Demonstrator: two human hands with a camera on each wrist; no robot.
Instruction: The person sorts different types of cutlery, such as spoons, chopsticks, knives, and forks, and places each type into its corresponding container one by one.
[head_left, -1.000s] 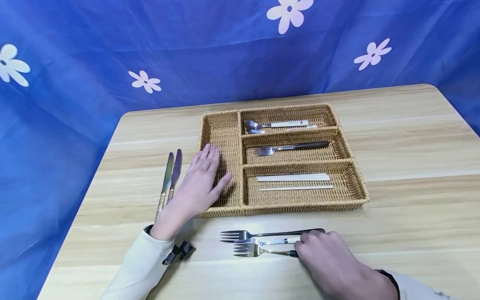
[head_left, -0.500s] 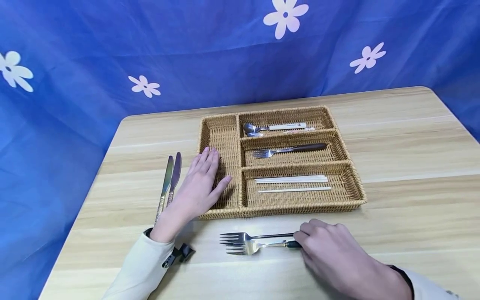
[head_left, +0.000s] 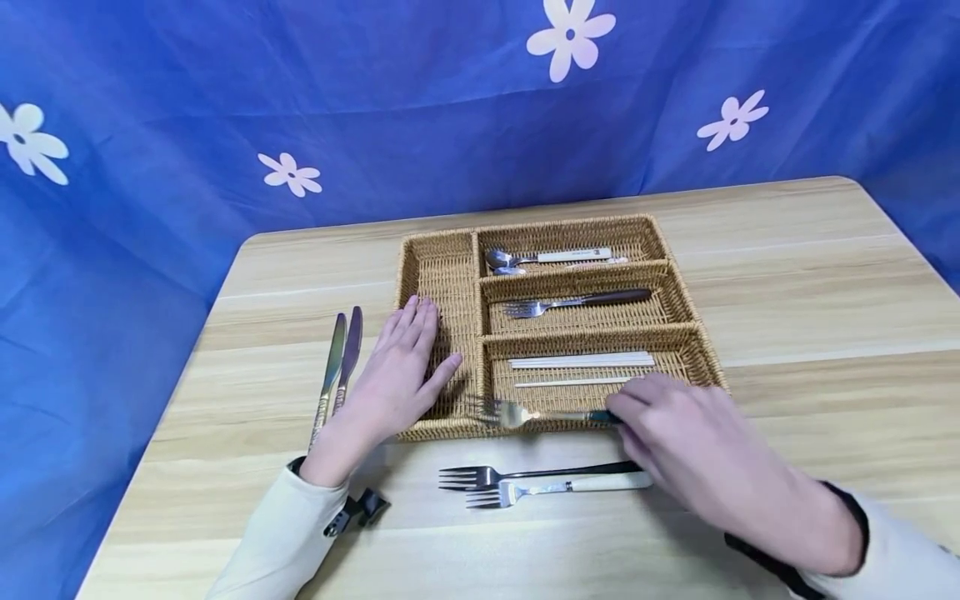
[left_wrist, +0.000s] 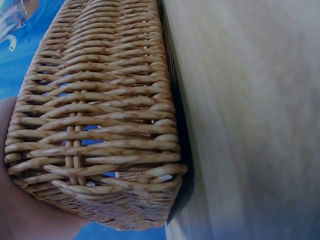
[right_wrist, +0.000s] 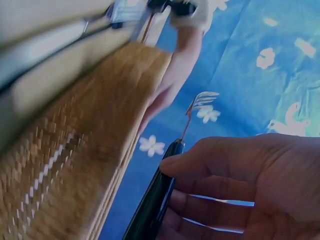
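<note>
- Since the earlier frame my right hand point(head_left: 693, 450) has carried the gold fork with a dark green handle point(head_left: 562, 415) away from the table to the tray's front rim; the white-handled metal fork point(head_left: 607, 482) now shows whole beside the all-black fork point(head_left: 570, 471), and my left hand point(head_left: 405, 358) has stayed put.
- I pinch the gold fork by its handle between thumb and curled fingers; its tines point left, away from my right hand.
- Its long axis runs side to side, nearly along the front rim of the tan wicker tray point(head_left: 442, 430) and the white chopsticks point(head_left: 581, 360) just beyond.
- My left hand lies across the tray's left side, fingers straight, holding no cutlery; the tines reach towards it but stay apart. My right hand is the nearer.
- I judge height over that front rim to matter most; from above, with the fork blurred, I can't fairly say how much gap there is.
- Beyond the chopsticks a wicker divider crosses, then the brown-handled fork point(head_left: 615, 297) lies lengthwise, tines left too, with bare weave in front of it, so little turning seems needed.
</note>
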